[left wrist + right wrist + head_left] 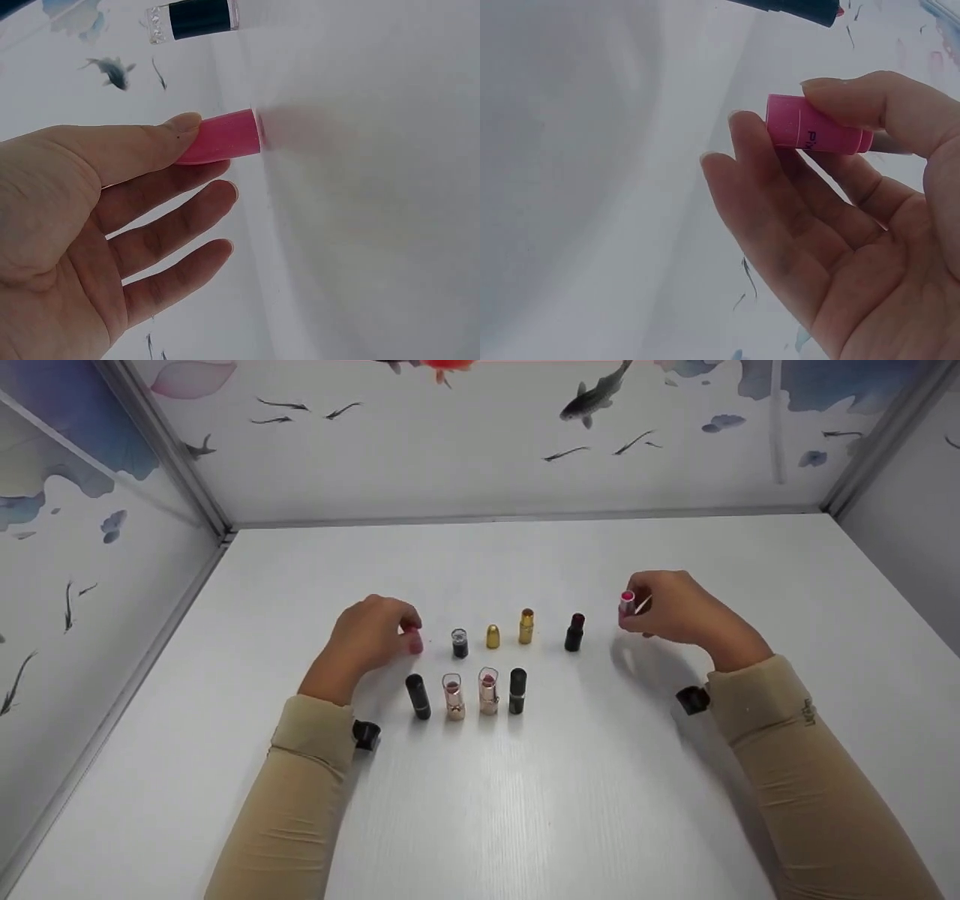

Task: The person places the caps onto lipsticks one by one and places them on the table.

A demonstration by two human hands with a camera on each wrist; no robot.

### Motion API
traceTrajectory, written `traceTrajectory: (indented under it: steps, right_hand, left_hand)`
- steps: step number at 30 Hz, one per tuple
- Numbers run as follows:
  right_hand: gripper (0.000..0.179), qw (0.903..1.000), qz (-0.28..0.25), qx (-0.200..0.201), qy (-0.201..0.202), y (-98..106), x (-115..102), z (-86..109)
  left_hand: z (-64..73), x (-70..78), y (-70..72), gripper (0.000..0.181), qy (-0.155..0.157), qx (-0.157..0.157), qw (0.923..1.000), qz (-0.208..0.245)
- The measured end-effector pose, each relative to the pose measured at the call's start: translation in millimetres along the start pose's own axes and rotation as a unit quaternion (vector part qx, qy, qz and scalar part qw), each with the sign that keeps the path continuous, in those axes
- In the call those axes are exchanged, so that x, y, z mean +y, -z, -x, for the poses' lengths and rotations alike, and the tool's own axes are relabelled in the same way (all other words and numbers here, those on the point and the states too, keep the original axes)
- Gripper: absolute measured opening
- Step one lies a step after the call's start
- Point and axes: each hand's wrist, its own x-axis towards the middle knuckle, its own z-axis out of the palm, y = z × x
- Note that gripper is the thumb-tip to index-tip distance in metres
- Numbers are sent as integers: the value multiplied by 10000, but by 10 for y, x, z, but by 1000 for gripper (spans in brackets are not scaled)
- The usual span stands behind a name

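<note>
My left hand pinches a pink lipstick cap between thumb and forefinger, its other fingers spread loosely. The cap's end is right at the white tabletop, left of a black cap with a clear top. On the other side, my right hand pinches an uncapped pink lipstick by its base. Its bright pink tip points up in the head view. Nearest to this hand stands an uncapped black lipstick with a dark red tip.
A gold cap and an uncapped gold lipstick stand between the hands. Nearer the front is a row: a black lipstick, two rose-gold lipsticks with clear caps, and another black lipstick. Printed panels border the table.
</note>
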Motion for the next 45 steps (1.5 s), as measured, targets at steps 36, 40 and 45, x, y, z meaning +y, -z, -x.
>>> traceTrajectory:
  steps: [36,40,45]
  right_hand:
    - [7,9831,271,645,1690,-19,-700,410]
    - [5,9816,307,606,1787,-56,-730,412]
    - [5,9795,324,541,1914,-95,-770,409]
  left_hand:
    - [280,598,411,24,-1234,2132,9629,1100]
    - [304,677,399,22,-1506,2055,9591,1235]
    - [333,755,385,20,-1855,2006,9518,1395]
